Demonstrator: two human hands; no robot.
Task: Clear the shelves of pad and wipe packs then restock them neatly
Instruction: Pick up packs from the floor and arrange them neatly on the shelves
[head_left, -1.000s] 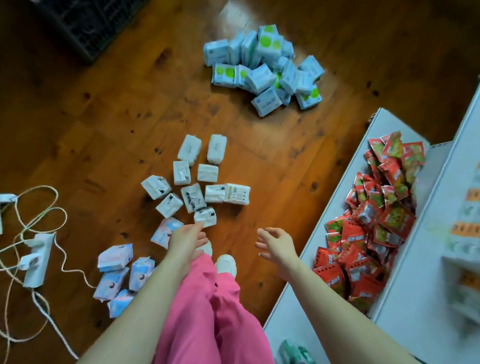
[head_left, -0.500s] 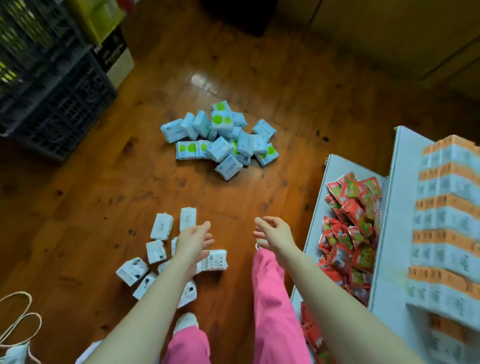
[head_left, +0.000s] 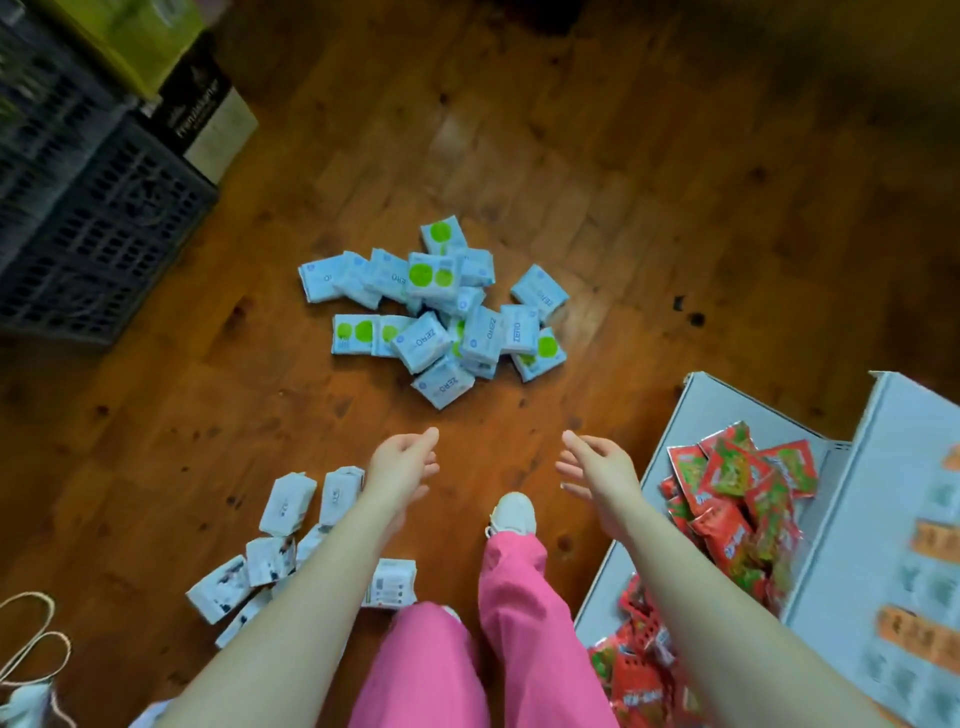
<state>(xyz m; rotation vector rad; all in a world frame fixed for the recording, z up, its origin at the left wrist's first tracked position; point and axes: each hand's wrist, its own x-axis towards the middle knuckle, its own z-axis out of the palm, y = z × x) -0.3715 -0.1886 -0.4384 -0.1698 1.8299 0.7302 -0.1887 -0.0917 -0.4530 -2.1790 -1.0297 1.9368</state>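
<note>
A heap of light blue packs with green dots lies on the wooden floor ahead of me. Both arms reach toward it. My left hand and my right hand hover above the floor short of the heap, fingers relaxed, holding nothing. Several white packs lie scattered on the floor under my left arm. On the grey shelf at right sits a pile of red packs. Packs with orange bands stand on the shelf at the far right.
Dark plastic crates and cardboard boxes stand at the upper left. A white cord lies at the lower left. My pink trouser legs and a white shoe are between my arms.
I have stepped forward: the blue heap is nearer and the white packs have slid back under my left arm. Both hands have stretched out toward the blue heap, still holding nothing.
</note>
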